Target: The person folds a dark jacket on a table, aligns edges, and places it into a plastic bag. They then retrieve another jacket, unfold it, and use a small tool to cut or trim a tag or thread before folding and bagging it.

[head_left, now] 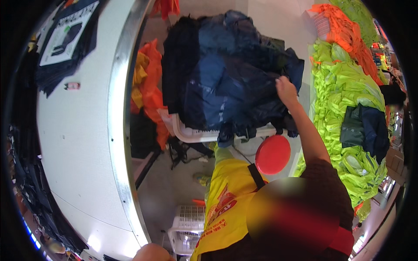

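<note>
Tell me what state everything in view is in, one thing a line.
Dark navy fabric garments: heaped, rumpled.
White plastic basket: under that heap, rim partly showing.
Bare right hand: curled at the heap's right side, grip unclear.
Round red stool-like object: uncovered on top.
Lime-yellow fabric garments: piled, wrinkled.
Bright orange fabric at upper right: bunched.
Dark fabric pieces: lying on the lime-yellow pile.
Yellow printed cloth garment: worn.

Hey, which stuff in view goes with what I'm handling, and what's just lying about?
Likely part of the job:
- pile of dark garments, touched by your right hand
- white basket under the pile

Apparently just lying about:
- red round stool top
- lime-yellow garments at right
- white crate at the bottom
</note>
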